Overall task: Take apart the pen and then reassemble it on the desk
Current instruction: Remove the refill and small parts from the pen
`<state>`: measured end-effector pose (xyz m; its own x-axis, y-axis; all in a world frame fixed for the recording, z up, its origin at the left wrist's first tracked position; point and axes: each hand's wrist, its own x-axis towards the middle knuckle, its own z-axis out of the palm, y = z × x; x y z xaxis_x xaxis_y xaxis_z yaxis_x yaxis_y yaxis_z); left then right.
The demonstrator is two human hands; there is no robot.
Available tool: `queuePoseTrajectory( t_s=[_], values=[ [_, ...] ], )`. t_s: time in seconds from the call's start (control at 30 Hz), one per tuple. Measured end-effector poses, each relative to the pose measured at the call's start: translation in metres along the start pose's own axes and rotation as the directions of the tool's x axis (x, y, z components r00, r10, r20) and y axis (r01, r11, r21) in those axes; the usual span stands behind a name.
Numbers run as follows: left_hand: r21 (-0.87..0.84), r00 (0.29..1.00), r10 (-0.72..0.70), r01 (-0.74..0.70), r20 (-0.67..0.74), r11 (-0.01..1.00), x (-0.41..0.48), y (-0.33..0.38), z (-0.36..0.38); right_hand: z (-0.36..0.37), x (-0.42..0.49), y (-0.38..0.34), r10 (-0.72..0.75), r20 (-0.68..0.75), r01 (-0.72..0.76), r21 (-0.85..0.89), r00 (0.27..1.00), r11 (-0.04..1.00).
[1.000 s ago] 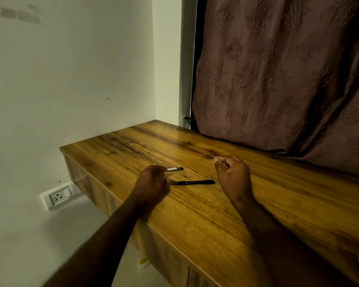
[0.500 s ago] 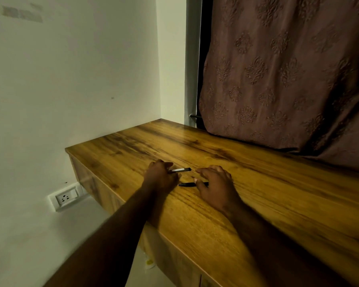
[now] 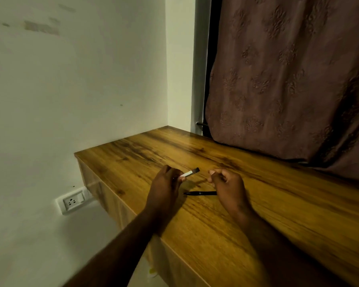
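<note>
The left hand (image 3: 166, 183) is pinching a white, black-tipped pen piece (image 3: 190, 173) mid-frame. The right hand (image 3: 226, 183) is curling its fingers — grasping what, I cannot tell.

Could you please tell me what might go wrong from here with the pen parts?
The slim black pen barrel lies loose on the wooden desk, its end hidden behind the right hand; a nudge could roll it away. The left hand pinches the short white black-tipped pen piece by one end, so it may slip.
</note>
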<state>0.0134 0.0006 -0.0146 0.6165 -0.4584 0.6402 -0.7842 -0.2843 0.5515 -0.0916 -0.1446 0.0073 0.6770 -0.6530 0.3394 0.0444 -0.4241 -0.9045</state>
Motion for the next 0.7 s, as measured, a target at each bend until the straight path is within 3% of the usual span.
queuePoseTrajectory(
  t_s=[0.17,0.43,0.57,0.7],
  values=[
    [0.065,0.993,0.090,-0.095,0.072,0.993,-0.015,0.010,-0.003,-0.003,-0.003,-0.010,0.102,0.182,-0.141,0.219,0.978,0.966],
    [0.261,0.969,0.207,-0.237,0.138,0.936,-0.014,0.015,0.000,-0.004,-0.008,-0.003,0.078,0.196,-0.116,0.189,0.977,0.975],
    [0.308,0.970,0.215,-0.239,0.110,0.921,-0.017,0.017,0.000,0.001,-0.010,-0.003,0.060,0.139,-0.072,0.082,0.988,0.994],
    [0.296,0.986,0.150,-0.164,0.070,0.941,-0.019,0.019,-0.004,-0.015,-0.003,-0.005,0.089,0.033,-0.093,0.132,0.995,0.987]
  ],
)
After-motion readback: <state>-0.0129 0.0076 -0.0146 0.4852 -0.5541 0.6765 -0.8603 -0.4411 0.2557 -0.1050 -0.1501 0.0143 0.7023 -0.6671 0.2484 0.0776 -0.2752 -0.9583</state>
